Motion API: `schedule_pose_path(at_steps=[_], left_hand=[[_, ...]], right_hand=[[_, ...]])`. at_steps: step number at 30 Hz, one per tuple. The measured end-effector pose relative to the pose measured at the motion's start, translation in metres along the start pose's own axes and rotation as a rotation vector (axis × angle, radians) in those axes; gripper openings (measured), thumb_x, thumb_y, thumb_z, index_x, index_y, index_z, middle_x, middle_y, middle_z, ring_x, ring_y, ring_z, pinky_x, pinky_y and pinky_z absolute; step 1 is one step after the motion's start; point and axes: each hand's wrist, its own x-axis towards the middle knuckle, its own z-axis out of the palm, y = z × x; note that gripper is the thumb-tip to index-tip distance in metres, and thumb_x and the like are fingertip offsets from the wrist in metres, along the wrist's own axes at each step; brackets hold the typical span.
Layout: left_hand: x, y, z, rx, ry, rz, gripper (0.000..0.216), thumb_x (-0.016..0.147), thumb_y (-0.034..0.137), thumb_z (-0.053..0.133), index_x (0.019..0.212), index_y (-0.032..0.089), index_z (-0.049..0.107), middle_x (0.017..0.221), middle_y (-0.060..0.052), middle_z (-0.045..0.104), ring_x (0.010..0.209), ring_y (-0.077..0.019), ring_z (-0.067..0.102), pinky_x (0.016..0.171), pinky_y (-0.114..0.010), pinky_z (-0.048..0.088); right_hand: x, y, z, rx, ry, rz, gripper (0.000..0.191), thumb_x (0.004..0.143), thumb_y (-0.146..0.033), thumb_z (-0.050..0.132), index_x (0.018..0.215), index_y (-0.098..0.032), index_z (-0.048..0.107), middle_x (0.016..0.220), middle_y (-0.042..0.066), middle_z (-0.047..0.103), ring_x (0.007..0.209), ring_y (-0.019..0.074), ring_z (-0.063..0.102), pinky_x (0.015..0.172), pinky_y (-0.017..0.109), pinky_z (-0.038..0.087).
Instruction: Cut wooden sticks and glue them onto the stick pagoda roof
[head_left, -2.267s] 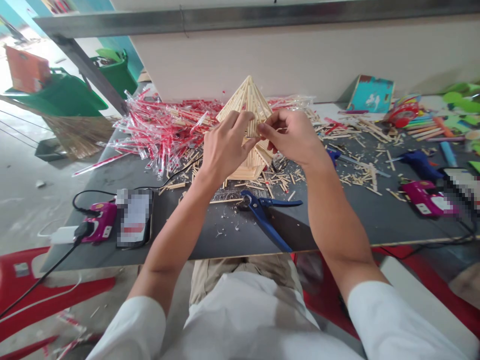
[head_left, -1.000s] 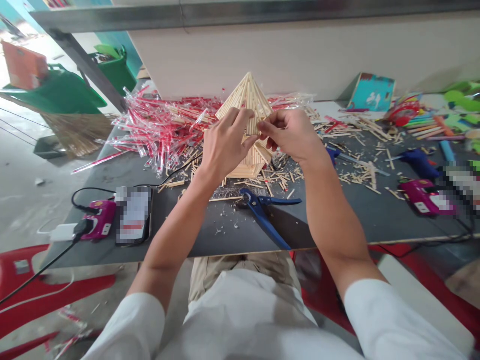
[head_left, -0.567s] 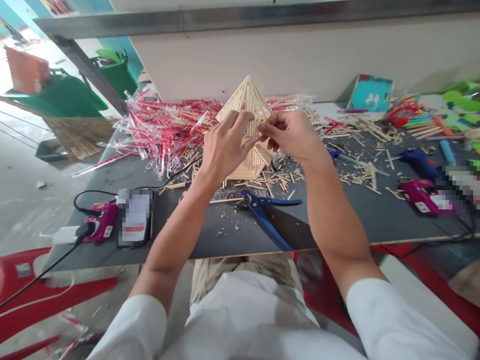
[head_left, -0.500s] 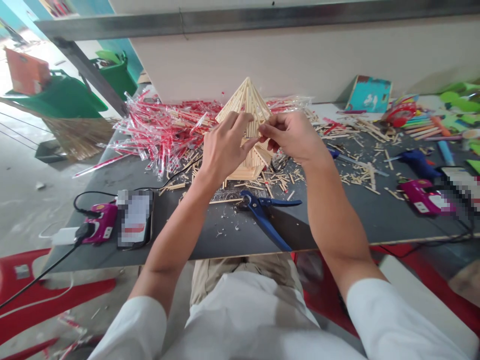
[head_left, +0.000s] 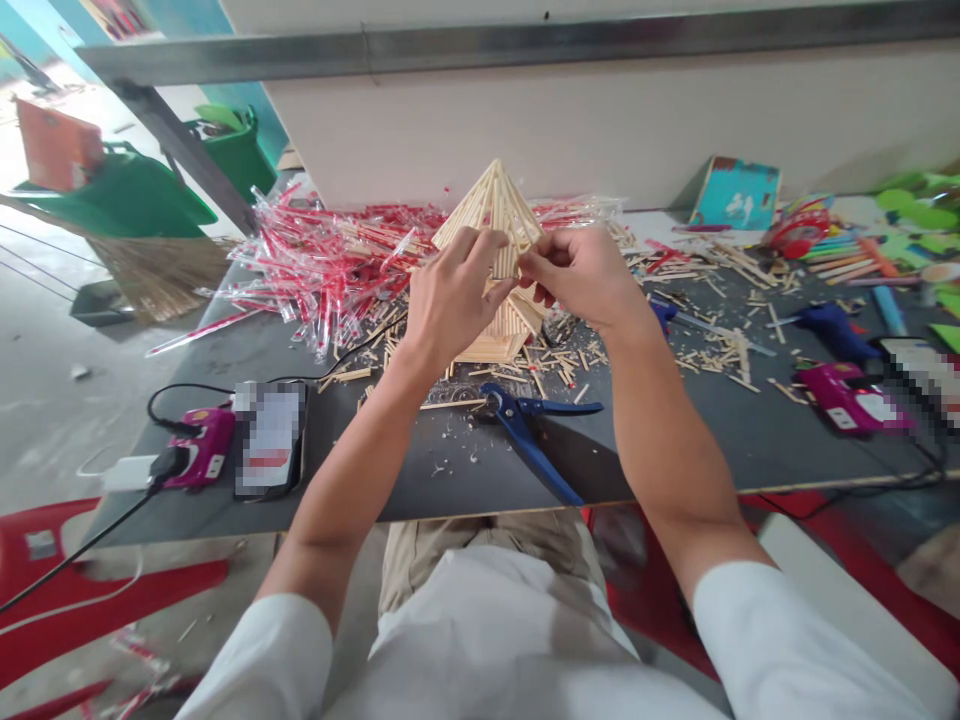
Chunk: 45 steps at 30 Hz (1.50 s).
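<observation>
A small model made of pale wooden sticks (head_left: 495, 200), with a pointed roof and a wider base, stands upright on the dark table. My left hand (head_left: 450, 300) is curled around its left side, thumb and fingers against the sticks. At the model's right side, my right hand (head_left: 589, 275) is pinched closed; whatever lies between its fingertips is too small or hidden to make out. Blue-handled cutters (head_left: 525, 435) lie on the table below the model. One thin stick (head_left: 454, 404) reaches to their jaws.
Red-and-clear plastic wrappers (head_left: 322, 260) are heaped left of the model. Cut stick pieces (head_left: 720, 345) litter the table. A phone (head_left: 271, 440) and a purple power adapter (head_left: 206, 445) with cables lie at left. A blue glue gun (head_left: 836, 330) rests at right.
Both hands stay at the model in nearly the same pose. Only a slight shift of the camera view shows.
</observation>
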Motion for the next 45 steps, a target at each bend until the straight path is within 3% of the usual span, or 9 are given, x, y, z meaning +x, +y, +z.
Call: schedule_pose_path(at_steps=[7,23,32,45], left_hand=[[-0.0004,0.0,-0.0005,0.001,0.001,0.005,0.039,0.099,0.05,0.061,0.13,0.027,0.061,0.123,-0.01,0.07,0.103,-0.0246,0.069,0.079,-0.036,0.054],[0.0007,0.0003,-0.0011,-0.027,-0.015,-0.003,0.034,0.098,0.039,0.064,0.129,0.026,0.061,0.124,-0.01,0.069,0.105,-0.0244,0.068,0.084,-0.037,0.054],[0.0011,-0.0001,-0.004,0.003,-0.015,0.005,0.034,0.096,0.038,0.067,0.127,0.025,0.061,0.123,-0.008,0.07,0.104,-0.0232,0.069,0.085,-0.035,0.055],[0.0019,0.0014,-0.0092,0.019,-0.027,0.004,0.028,0.098,0.034,0.064,0.124,0.025,0.063,0.12,-0.007,0.071,0.102,-0.0231,0.07,0.083,-0.036,0.055]], right_hand=[[0.0014,0.0015,0.0002,0.02,-0.008,0.008,0.027,0.091,-0.039,0.076,0.076,-0.022,0.062,0.07,0.004,0.068,0.053,0.0131,0.059,0.046,0.029,0.048],[0.0022,0.0021,0.0006,0.022,0.013,0.006,0.029,0.089,-0.042,0.077,0.072,-0.02,0.066,0.066,0.004,0.067,0.051,0.0117,0.058,0.046,0.028,0.047],[-0.0007,-0.0011,-0.0009,0.002,0.016,0.015,0.018,0.092,-0.027,0.071,0.076,-0.019,0.068,0.069,0.005,0.07,0.051,0.0122,0.059,0.046,0.027,0.046],[-0.0007,0.0019,0.0055,-0.083,0.02,0.019,0.041,0.092,-0.062,0.069,0.082,-0.023,0.059,0.078,0.006,0.071,0.057,0.0148,0.062,0.051,0.03,0.047]])
